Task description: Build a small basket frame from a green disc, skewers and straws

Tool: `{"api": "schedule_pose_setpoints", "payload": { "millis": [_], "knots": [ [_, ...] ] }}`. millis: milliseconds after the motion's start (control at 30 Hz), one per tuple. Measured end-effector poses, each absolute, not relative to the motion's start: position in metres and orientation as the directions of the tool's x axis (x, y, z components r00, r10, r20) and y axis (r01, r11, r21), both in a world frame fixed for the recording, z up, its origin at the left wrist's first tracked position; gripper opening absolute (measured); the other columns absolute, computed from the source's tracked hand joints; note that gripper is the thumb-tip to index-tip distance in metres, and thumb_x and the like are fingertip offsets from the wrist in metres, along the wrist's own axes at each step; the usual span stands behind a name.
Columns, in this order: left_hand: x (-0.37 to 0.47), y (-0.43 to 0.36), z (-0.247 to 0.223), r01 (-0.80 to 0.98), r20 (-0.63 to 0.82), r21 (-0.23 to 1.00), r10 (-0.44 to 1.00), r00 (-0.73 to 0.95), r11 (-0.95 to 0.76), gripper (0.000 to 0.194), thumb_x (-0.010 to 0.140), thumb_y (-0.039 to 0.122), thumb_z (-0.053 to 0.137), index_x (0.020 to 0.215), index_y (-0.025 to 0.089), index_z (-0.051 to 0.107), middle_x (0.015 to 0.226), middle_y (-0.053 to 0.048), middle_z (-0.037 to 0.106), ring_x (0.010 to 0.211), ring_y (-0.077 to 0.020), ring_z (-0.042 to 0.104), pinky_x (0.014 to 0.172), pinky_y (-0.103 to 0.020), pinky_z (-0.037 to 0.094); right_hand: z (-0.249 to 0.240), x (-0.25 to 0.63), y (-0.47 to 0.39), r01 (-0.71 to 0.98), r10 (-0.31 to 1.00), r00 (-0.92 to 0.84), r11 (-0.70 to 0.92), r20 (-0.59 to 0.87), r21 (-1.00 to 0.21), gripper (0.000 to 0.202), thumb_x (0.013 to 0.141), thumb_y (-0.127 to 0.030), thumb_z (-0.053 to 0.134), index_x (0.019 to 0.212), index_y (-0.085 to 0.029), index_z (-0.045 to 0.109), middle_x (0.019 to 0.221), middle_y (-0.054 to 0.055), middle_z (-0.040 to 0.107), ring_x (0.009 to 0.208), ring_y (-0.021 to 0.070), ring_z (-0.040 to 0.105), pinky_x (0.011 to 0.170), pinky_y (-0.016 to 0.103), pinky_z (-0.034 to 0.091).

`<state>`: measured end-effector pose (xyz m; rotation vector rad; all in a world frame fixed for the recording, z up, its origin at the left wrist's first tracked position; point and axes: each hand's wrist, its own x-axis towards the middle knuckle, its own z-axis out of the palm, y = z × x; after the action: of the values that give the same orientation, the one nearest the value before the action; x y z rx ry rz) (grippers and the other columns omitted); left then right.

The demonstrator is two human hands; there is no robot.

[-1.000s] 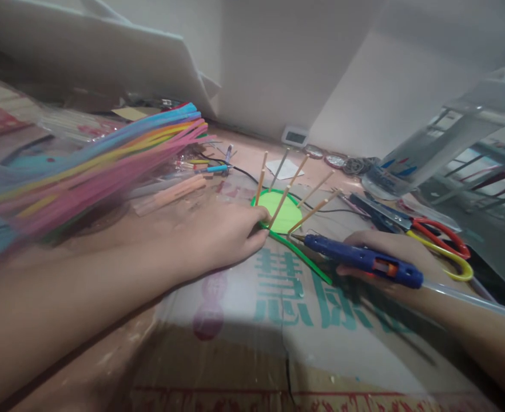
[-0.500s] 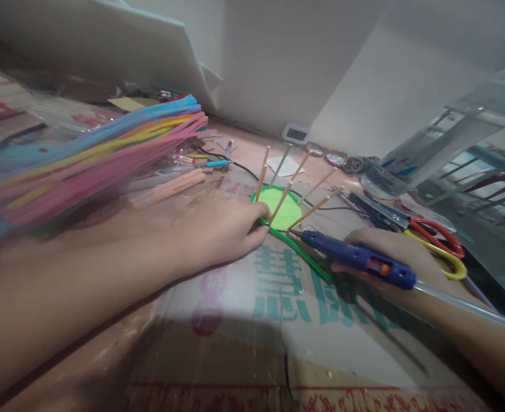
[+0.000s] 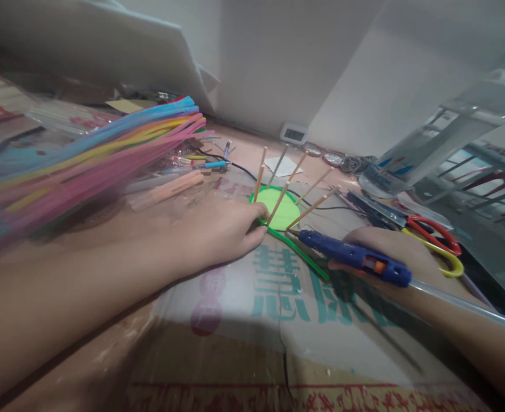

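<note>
A light-green disc (image 3: 284,210) lies on the printed cardboard, with several thin wooden sticks (image 3: 279,201) standing up around its edge. A green pipe cleaner (image 3: 300,254) runs along part of the rim, and its loose end stretches toward the lower right. My left hand (image 3: 235,229) pinches the pipe cleaner against the disc's near left edge. In my right hand (image 3: 389,252) is a blue hot glue gun (image 3: 355,253), a clear glue stick trailing from its back. The gun's nozzle is at the disc's near edge, beside the pipe cleaner; whether it touches is unclear.
A bundle of coloured pipe cleaners (image 3: 106,157) lies at the left, close to my left forearm. Scissors with red and yellow handles (image 3: 434,237) rest beyond my right hand. Further back are a clear plastic bottle (image 3: 424,149), a small digital display (image 3: 294,134) and a black cord (image 3: 246,170).
The whole view has shifted very slightly. Both hands, the glue gun and the disc keep nearly the same positions relative to each other.
</note>
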<state>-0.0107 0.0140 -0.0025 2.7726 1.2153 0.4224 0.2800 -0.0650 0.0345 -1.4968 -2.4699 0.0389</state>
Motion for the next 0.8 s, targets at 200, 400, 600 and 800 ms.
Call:
{"api": "schedule_pose_setpoints", "payload": {
  "millis": [200, 400, 600, 800],
  "knots": [
    [-0.0112, 0.0138, -0.0027, 0.706, 0.222, 0.193, 0.731, 0.645, -0.681, 0.031, 0.093, 0.040, 0.049, 0.111, 0.026, 0.069, 0.084, -0.004, 0.075, 0.077, -0.0253, 0.070, 0.066, -0.034, 0.045, 0.0340, 0.2792, -0.0655, 0.875, 0.873, -0.443, 0.470, 0.203, -0.113, 0.026, 0.091, -0.050, 0.061, 0.085, -0.026, 0.065, 0.072, 0.002, 0.066, 0.066, 0.0204, 0.064, 0.062, 0.032, 0.043],
    [-0.0113, 0.0139, -0.0031, 0.704, 0.222, 0.199, 0.732, 0.644, -0.681, 0.031, 0.093, 0.040, 0.049, 0.111, 0.027, 0.069, 0.086, -0.004, 0.076, 0.078, -0.0251, 0.071, 0.065, -0.034, 0.045, 0.0346, 0.2782, -0.0657, 0.877, 0.876, -0.436, 0.465, 0.206, -0.121, 0.024, 0.091, -0.049, 0.061, 0.084, -0.026, 0.064, 0.070, 0.000, 0.066, 0.064, 0.0200, 0.063, 0.060, 0.031, 0.043],
    [-0.0107, 0.0129, -0.0022, 0.706, 0.227, 0.191, 0.731, 0.644, -0.682, 0.029, 0.092, 0.039, 0.049, 0.110, 0.027, 0.069, 0.085, -0.004, 0.076, 0.078, -0.0260, 0.071, 0.063, -0.034, 0.044, 0.0352, 0.2777, -0.0663, 0.885, 0.890, -0.401, 0.438, 0.216, -0.159, 0.024, 0.088, -0.051, 0.064, 0.082, -0.027, 0.064, 0.069, 0.001, 0.067, 0.063, 0.0208, 0.064, 0.057, 0.032, 0.043],
    [-0.0109, 0.0129, -0.0017, 0.699, 0.239, 0.186, 0.722, 0.650, -0.690, 0.028, 0.092, 0.037, 0.050, 0.109, 0.026, 0.070, 0.084, -0.003, 0.076, 0.075, -0.0245, 0.070, 0.061, -0.033, 0.042, 0.0352, 0.2771, -0.0664, 0.891, 0.897, -0.387, 0.424, 0.214, -0.165, 0.026, 0.089, -0.053, 0.062, 0.078, -0.029, 0.064, 0.066, 0.001, 0.066, 0.060, 0.0217, 0.063, 0.054, 0.033, 0.043]
  ]
}}
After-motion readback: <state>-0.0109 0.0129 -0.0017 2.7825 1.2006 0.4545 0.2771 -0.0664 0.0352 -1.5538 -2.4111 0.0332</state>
